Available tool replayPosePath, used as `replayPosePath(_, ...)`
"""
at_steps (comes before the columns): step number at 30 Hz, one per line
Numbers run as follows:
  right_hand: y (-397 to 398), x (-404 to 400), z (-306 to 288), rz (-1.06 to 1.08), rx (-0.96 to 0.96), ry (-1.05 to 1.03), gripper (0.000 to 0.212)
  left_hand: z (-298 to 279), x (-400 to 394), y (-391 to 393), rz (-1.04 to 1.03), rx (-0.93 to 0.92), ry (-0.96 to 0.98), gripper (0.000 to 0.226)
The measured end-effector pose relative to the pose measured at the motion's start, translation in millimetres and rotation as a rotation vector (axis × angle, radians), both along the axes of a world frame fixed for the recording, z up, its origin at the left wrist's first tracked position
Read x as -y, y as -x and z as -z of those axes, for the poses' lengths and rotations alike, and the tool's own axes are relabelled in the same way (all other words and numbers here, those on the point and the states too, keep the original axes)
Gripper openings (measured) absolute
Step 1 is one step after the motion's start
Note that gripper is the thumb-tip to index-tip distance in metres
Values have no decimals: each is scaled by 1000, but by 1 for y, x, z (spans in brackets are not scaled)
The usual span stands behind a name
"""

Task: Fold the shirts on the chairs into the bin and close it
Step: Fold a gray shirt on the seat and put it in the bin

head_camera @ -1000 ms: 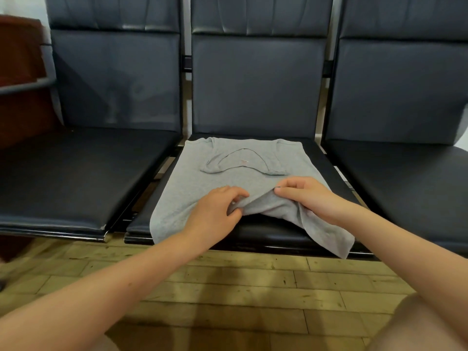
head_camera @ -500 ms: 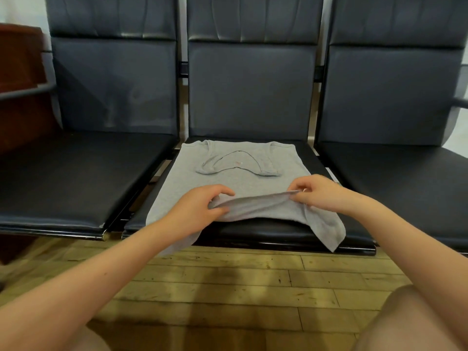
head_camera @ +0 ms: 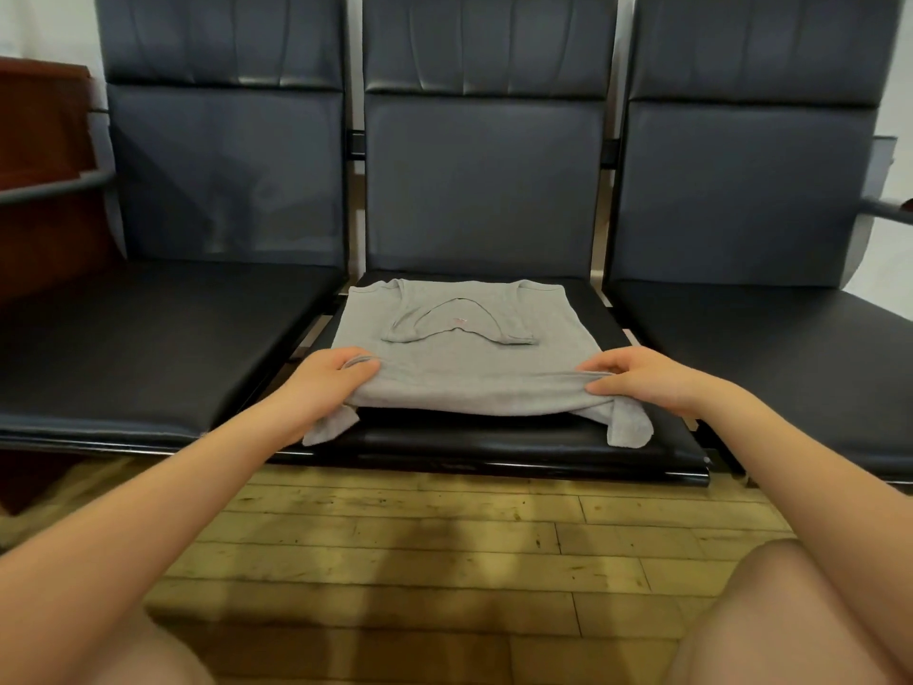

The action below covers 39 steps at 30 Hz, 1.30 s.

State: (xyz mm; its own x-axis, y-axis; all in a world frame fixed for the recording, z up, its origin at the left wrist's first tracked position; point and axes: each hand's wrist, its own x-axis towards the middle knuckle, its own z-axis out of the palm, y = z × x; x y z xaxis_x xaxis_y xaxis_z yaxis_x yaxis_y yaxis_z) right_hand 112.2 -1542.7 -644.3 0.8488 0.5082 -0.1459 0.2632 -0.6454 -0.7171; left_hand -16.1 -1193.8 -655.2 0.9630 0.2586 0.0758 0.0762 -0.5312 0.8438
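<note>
Grey shirt [head_camera: 459,353], laid flat on the middle chair seat [head_camera: 494,437], collar away from the person. Nearest, below and on the near side of the fingers: wooden floor [head_camera: 420,546], then the bare front strip of the seat, with two loose corners of cloth hanging just beneath each grip. Left hand [head_camera: 326,383] curled round the near left corner of the hem, thumb on top, fingers tucked under; right hand [head_camera: 642,383] pinching the near right corner the same way, fingertips closed on a gathered ridge of fabric. Between the two grips, the hem lifted off the seat and drawn taut in a straight edge, probably so the lower half carries up and over evenly without sagging in the middle. Just beyond the fingers, the body of the garment lying smooth; farther on, both sleeves already turned inward across the chest, meeting under the neckline, which keeps the shape a narrow rectangle ready for a crosswise fold. Farthest, the chair backs [head_camera: 484,175]. No bin in view.
</note>
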Motion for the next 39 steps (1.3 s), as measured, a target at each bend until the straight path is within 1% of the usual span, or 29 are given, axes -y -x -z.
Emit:
replayPosePath(3, 2, 5, -1, -14, 45, 130, 13, 0, -6, -3, -3, 75, -109, 13)
replayPosePath(4, 4, 6, -1, -2, 67, 146, 10, 0, -9, -5, -8, 82, -117, 14)
replayPosePath(6, 5, 6, -3, 54, 161, 143, 12, -2, -14, -6, -23, 87, -98, 15)
replayPosePath(7, 5, 6, -2, 109, 222, 95, 11, -3, -17, -7, -37, 96, -90, 16)
replayPosePath(8, 5, 6, -1, 183, 271, -15, 11, -5, -19, -8, -51, 106, -85, 16)
replayPosePath(9, 7, 4, -2, 260, 292, -168, 13, -7, -20, -9, -63, 116, -85, 17)
replayPosePath(11, 13, 1, -4, 327, 254, -436, 16, -9, -20, -11, -83, 121, -75, 20)
replayPosePath(12, 17, -1, -5, 313, 220, -494, 16, -9, -19, -13, -94, 132, -58, 21)
replayPosePath(13, 20, -3, -7, 283, 195, -493, 17, -9, -18, -14, -104, 153, -32, 20)
replayPosePath(15, 25, -2, -9, 206, 216, -363, 16, -11, -17, -16, -137, 198, 3, 22)
replayPosePath(19, 20, 13, -8, 106, 325, -52, 11, -18, -28, -18, -270, 262, -40, 23)
replayPosePath(23, 15, 29, -12, 178, 445, 231, 13, -16, -43, -17, -324, 280, -112, 21)
replayPosePath(24, 14, 32, -13, 213, 470, 267, 11, -14, -45, -18, -332, 284, -114, 21)
replayPosePath(25, 12, 35, -13, 253, 472, 241, 10, -12, -46, -18, -336, 289, -108, 21)
replayPosePath(26, 10, 36, -11, 288, 439, 140, 11, -10, -47, -19, -335, 287, -98, 21)
replayPosePath(28, 7, 35, -4, 353, 268, -202, 14, -6, -46, -23, -322, 277, -83, 19)
replayPosePath(30, 7, 25, 2, 403, 94, -500, 16, -4, -41, -27, -305, 275, -82, 18)
replayPosePath(31, 6, 19, 5, 422, 32, -602, 18, -2, -37, -30, -297, 276, -71, 19)
replayPosePath(32, 5, 13, 8, 429, -1, -660, 20, 1, -34, -32, -288, 276, -54, 20)
replayPosePath(34, 3, 0, 12, 419, 15, -609, 22, 8, -29, -38, -252, 259, -43, 20)
replayPosePath(37, 2, -14, 20, 327, 157, -366, 8, 21, -26, -44, -182, 175, -151, 15)
replayPosePath(39, 4, -16, 24, 268, 280, -201, 20, 26, -25, -43, -145, 109, -295, 19)
